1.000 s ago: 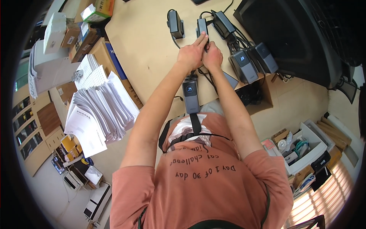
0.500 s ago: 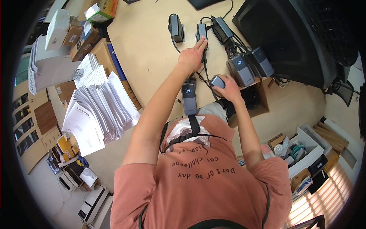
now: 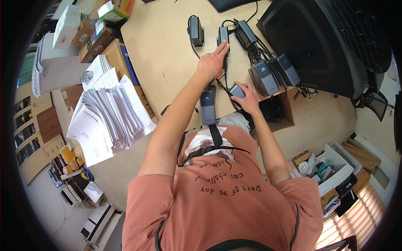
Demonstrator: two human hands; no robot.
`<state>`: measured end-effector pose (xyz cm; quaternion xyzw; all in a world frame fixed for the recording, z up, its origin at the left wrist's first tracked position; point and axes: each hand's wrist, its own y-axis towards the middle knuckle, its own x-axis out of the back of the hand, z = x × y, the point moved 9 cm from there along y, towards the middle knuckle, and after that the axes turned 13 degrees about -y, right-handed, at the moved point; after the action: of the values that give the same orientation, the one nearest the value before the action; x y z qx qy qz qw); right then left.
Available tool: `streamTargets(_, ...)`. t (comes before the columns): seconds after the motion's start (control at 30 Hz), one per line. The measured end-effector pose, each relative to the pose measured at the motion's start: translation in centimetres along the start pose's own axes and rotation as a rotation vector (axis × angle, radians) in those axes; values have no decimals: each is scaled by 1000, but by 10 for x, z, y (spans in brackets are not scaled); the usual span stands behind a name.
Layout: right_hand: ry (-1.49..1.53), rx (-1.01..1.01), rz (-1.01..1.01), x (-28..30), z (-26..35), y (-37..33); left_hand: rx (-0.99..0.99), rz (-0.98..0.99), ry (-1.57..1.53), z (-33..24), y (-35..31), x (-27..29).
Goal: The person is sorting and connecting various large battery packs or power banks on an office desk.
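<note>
My left hand (image 3: 210,65) reaches across the table, its first fingers stretched out onto a narrow grey block-shaped device (image 3: 223,33) in a dark stand. At the table's near edge my right hand (image 3: 250,100) is closed around a grey power bank (image 3: 237,91), its thumb and fingers on opposite sides. Left of that hand, a grey power bank with a lit round display (image 3: 208,111) lies by the table edge, close to my chest. To the right stand another power bank with a lit display (image 3: 264,78) and a similar one (image 3: 288,70). Black cables (image 3: 225,71) run between my hands.
Two more grey devices stand at the back, one on the left (image 3: 195,31) and one on the right (image 3: 245,32). A black monitor (image 3: 310,46) takes up the right side. Stacked papers (image 3: 111,115) and boxes (image 3: 96,39) line the left. An open carton (image 3: 278,111) sits below the table edge.
The view has shifted slightly. My left fingers rest on the same device, and my right hand still grips the power bank, which has turned a little.
</note>
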<state>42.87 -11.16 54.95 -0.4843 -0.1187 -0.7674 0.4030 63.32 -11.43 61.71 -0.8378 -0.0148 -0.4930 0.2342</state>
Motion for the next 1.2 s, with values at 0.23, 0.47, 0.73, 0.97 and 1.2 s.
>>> streamTargets(0.23, -80, -102, -206, -5, 24, -21, 17, -8, -43, -1, -3, 1)
streamTargets(0.47, -202, -258, -253, 2, 19, 14, -6, -47, -38, 2, -3, 0)
streamTargets(0.73, -353, -152, -287, 4, 37, 38, 31, 21, -51, -2, -4, 1)
streamTargets(0.97, -306, -48, -157, 11, 26, 21, -3, -13, -22, 0, -4, 0)
streamTargets(1.2, -219, -48, -140, 8, 18, -1, -27, -38, -40, 1, -6, -4)
